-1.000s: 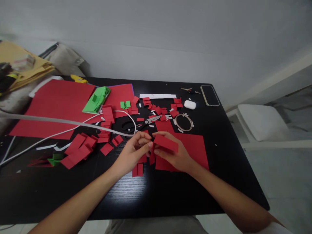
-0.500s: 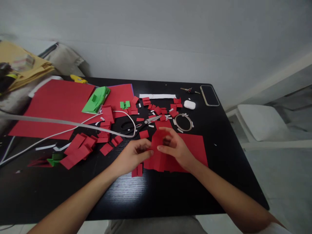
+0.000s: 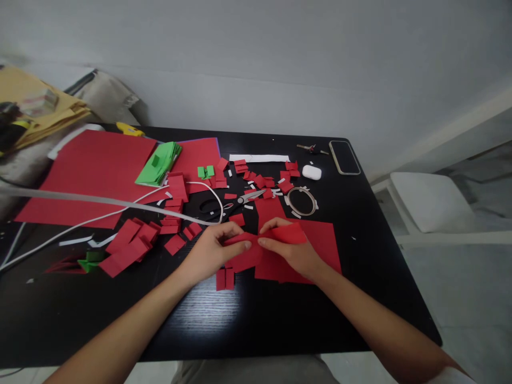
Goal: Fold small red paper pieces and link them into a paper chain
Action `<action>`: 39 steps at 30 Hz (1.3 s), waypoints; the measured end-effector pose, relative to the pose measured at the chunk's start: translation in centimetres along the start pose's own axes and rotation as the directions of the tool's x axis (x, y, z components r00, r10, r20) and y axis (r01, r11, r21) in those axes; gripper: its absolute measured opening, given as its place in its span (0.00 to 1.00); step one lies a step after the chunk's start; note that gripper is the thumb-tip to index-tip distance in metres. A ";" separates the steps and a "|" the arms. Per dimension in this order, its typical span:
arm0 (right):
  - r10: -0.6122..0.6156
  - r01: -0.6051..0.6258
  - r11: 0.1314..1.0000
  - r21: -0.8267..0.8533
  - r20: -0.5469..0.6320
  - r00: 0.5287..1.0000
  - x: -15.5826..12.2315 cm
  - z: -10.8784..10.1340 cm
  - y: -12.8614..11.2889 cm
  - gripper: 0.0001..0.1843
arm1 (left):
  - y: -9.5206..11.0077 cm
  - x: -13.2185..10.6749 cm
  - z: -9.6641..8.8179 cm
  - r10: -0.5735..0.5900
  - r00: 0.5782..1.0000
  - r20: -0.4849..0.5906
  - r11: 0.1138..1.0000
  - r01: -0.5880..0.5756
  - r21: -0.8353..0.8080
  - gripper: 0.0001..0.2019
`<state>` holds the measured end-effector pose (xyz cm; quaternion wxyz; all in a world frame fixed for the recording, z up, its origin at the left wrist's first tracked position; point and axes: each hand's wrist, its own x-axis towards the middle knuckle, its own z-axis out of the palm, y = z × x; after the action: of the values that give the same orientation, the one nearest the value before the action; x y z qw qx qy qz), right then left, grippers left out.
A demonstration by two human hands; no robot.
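Observation:
A piece of red paper (image 3: pixel 245 258) is pinched between my two hands above the front middle of the table. My left hand (image 3: pixel 218 248) grips its left part, thumb on the near side. My right hand (image 3: pixel 290 250) pinches it close to the left thumb, and the paper's right part sticks up behind those fingers. Under the right hand lies a larger red sheet (image 3: pixel 324 250), flat on the table. A small folded red piece (image 3: pixel 225 279) rests just below my left hand. Scissors (image 3: pixel 240 201) lie partly open beyond both hands.
A roll of tape (image 3: pixel 301 201), a white case (image 3: pixel 311 172), keys (image 3: pixel 312 149) and a phone (image 3: pixel 344 157) lie to the right. Leftward are green folded papers (image 3: pixel 158 164), large red sheets (image 3: pixel 96 176) and a stack of red pieces (image 3: pixel 134 242). A white cable (image 3: pixel 120 202) crosses the left side.
The red paper, upright between my hands before, is now tilted down and spread sideways. My hands have come closer together, and both now pinch it.

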<state>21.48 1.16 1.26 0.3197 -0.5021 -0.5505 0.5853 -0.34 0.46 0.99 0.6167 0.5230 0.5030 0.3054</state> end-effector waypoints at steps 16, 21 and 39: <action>-0.042 -0.068 0.954 0.292 0.356 0.933 0.9 -3.6 -0.1 0.33 | -0.3 -0.2 0.1 0.002 1.000 0.024 0.999 -0.001 -0.048 0.12; 0.049 -0.179 0.962 0.208 0.512 0.858 1.1 -3.6 0.3 0.23 | 0.0 -0.4 0.3 0.017 0.998 0.054 0.999 -0.019 0.038 0.10; -0.040 0.044 0.999 -0.019 0.171 0.984 0.1 -0.9 -0.1 0.05 | -0.3 -0.4 0.0 0.075 0.997 0.006 0.982 -0.075 0.176 0.09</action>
<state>22.23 1.58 1.39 0.2782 -0.4420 -0.5928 0.6130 -0.46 0.01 0.84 0.5561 0.5939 0.5079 0.2830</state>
